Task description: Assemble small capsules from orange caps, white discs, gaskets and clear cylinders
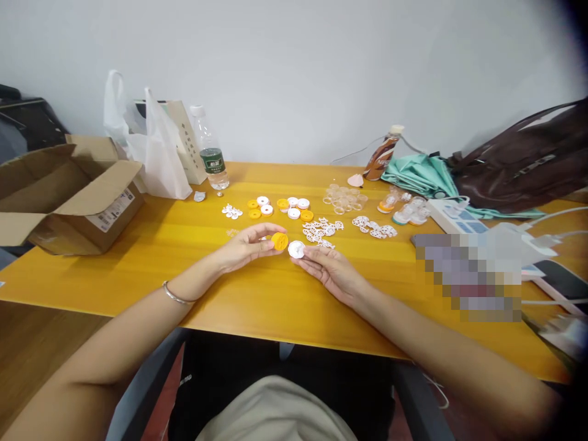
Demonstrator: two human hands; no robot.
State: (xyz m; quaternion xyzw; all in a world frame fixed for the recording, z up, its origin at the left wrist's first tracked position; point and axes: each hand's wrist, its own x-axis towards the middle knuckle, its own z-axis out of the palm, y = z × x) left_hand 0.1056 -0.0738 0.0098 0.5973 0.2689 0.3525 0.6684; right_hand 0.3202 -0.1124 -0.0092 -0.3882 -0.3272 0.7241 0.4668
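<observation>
My left hand (250, 248) pinches an orange round plastic disc (280, 241), its patterned face turned toward me. Close to its right, my right hand (333, 272) grips a white round plastic disc (296, 249) by the edge between thumb and fingers. The two discs are held a small gap apart above the table. Just beyond them lie orange and white round pieces (294, 213). White openwork pieces (321, 229) are spread behind my right hand, with more white cut-out pieces (374, 228) to the right. Small white parts (232, 212) lie beyond my left hand.
Clear plastic rings (344, 199) and assembled clear-topped pieces (408, 209) are toward the back right. An open cardboard box (105, 214) stands left, near a water bottle (214, 162). A brown bottle (382, 156), brown bag (519, 162) and power strip (459, 215) occupy the right side.
</observation>
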